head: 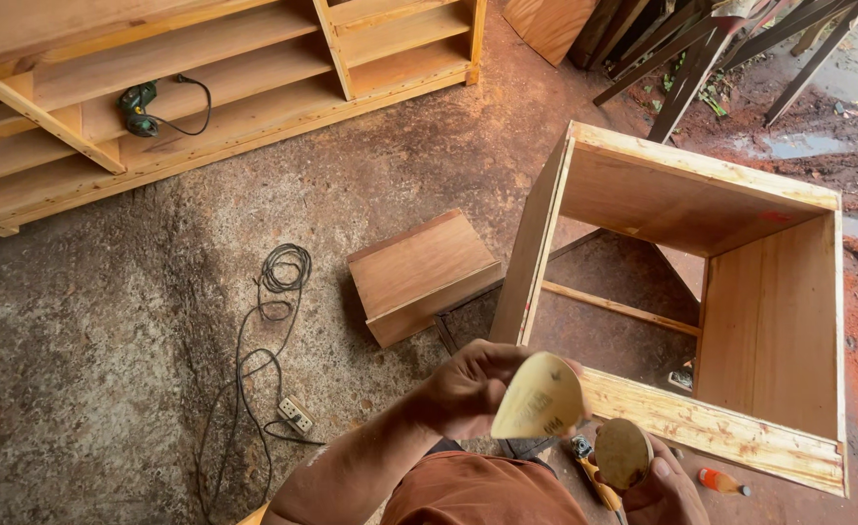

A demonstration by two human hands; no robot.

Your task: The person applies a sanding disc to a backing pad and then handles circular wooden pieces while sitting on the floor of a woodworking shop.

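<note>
A: Two hands busy: the left hand (468,389) pinches a sanding disc (538,399); the right hand (664,494) grips a sander (621,455), pad up and bare.

B: So the disc isn't on yet. Beyond, the box (701,292) looks unsanded, cord (268,340) slack on the floor.

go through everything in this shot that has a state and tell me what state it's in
Left hand: holding a round sanding disc, bent.
Right hand: gripping a sander, pad bare, facing up.
Wooden cabinet frame: open, unfinished.
Extension cord: loosely coiled on the floor.
Green power drill: lying on the shelf unit.
Small wooden box: closed.
</note>
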